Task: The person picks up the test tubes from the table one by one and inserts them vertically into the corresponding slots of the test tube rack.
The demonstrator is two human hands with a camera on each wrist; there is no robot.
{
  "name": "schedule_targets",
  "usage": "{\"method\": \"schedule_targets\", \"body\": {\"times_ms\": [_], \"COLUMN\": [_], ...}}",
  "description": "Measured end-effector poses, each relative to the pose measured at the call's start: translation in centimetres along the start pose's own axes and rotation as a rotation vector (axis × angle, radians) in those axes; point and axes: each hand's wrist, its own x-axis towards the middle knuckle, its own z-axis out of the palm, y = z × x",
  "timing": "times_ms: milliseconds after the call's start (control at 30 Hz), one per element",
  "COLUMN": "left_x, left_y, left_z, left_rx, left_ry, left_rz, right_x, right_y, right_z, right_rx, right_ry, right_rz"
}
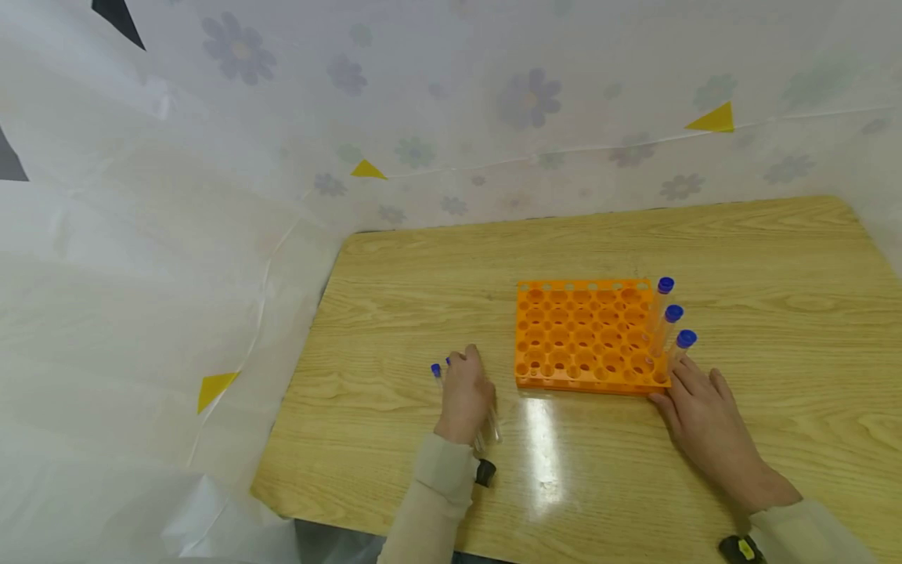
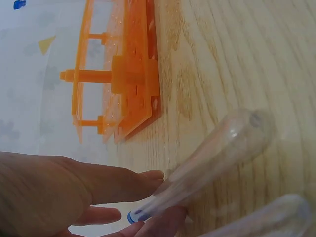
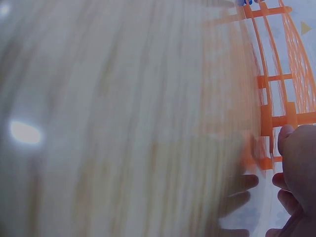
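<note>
My left hand [image 1: 467, 395] is low over the table, left of the rack. In the left wrist view its thumb and fingers pinch a clear, blue-capped test tube [image 2: 212, 155] near the cap. Another clear tube [image 2: 269, 217] lies beside it, and a blue cap [image 1: 436, 368] shows left of the hand. The orange test tube rack [image 1: 585, 385] stands on the table between the hands. Three blue-capped tubes [image 1: 662, 333] stand in its rightmost column. At the front right corner, my right hand [image 1: 708, 423] holds the rack, thumb at the front and fingers along the side.
The wood-grain table [image 1: 395, 298] meets a flower-patterned white sheet [image 1: 451, 102] at its back, and plain white sheeting [image 1: 141, 298] hangs at the left. Yellow tape pieces [image 1: 713, 119] mark the sheet. Dark bands with small devices [image 1: 485, 472] are on both wrists.
</note>
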Motion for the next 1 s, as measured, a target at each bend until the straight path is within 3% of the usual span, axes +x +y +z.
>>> {"method": "schedule_targets", "body": {"times_ms": [500, 800, 1000], "left_x": [0.0, 0.5, 1.0], "left_y": [0.2, -0.2, 0.0], "left_z": [-0.1, -0.4, -1.0], "left_rx": [-0.041, -0.213, -0.351], "left_ry": [-0.074, -0.2, -0.232], "left_rz": [-0.035, -0.136, -0.168], "right_x": [0.0, 0.1, 0.0], "right_y": [-0.2, -0.1, 0.0], "right_z": [-0.1, 0.0, 0.1], "right_rx": [-0.001, -0.013, -0.017], "right_ry": [0.01, 0.021, 0.019], "right_rz": [-0.003, -0.016, -0.016]}}
